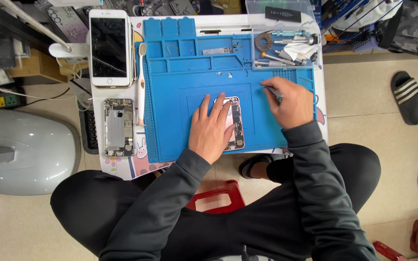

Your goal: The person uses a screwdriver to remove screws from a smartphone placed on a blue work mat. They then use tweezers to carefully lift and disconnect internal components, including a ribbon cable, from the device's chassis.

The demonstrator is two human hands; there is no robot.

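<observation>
Opened phone chassis (235,126) lies at the centre of the blue repair mat (170,111), held flat under the spread fingers of the left hand (212,128). Right of the chassis, the right hand (289,102) pinches a slim metal tool (273,90) over the mat. Left of the mat lie a white phone (109,47) and, nearer the person, a second bare chassis (119,127).

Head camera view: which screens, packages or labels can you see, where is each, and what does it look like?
White smartphone: upper left of the blue mat, face up, dark cracked screen.
Clear plastic box: mat's top right corner, holding a black rectangular label.
Opened phone: mat centre, under the left hand, no screen showing.
Second opened phone: left of the mat, silver internals showing.
</observation>
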